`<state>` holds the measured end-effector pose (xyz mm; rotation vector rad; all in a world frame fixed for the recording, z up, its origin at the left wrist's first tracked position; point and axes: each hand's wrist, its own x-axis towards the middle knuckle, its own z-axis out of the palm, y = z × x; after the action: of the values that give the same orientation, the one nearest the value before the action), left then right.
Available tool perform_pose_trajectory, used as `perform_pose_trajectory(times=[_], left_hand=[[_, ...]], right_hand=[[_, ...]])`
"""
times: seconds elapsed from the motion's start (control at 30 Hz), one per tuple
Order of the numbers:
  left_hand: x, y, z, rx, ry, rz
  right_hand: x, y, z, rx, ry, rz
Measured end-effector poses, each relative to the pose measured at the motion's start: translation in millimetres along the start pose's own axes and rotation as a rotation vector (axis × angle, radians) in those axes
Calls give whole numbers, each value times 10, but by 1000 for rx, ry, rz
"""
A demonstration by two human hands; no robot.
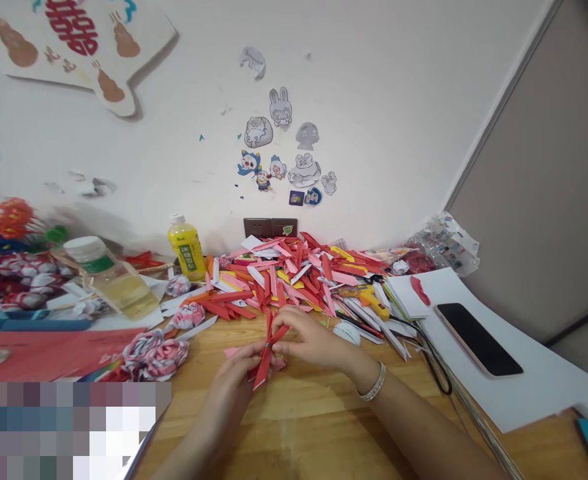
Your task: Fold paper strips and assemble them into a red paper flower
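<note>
Red folded paper strips, gathered at a narrow middle, are held between my two hands above the wooden table. My left hand pinches the bundle from the left, its fingers closed near the middle. From the right, my right hand has thumb and fingers closed on the upper red strips; a bracelet is on that wrist. Pink paper pieces show beside and beneath the bundle, partly hidden by my fingers. Just behind my hands lies a large heap of folded red, pink, yellow and white strips.
A yellow-labelled bottle and a leaning clear bottle stand left of the heap. Pink-and-white paper balls lie at left. On the right are an orange glue gun, a black cable, white paper and a phone.
</note>
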<state>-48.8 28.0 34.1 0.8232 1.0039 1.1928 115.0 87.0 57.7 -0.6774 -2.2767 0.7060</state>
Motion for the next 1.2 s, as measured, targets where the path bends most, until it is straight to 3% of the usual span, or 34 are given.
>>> perform_pose_trajectory(times=[0.27,0.53,0.7,1.0,1.2], left_hand=[[7,14,15,46,1,-52],[-15,18,38,35,-58,10],[-24,-21,35,-33,-86,-57],[-21,-82,16,-120,-54,-61],[14,-85,21,-145,-77,-80]], right_hand=[[-10,-10,-10,-63,-47,39],[-2,49,31,-181,-38,-7],[-6,93,52,-180,-60,-7],[11,123,161,-172,19,5],[-3,189,-30,-83,-63,-46]])
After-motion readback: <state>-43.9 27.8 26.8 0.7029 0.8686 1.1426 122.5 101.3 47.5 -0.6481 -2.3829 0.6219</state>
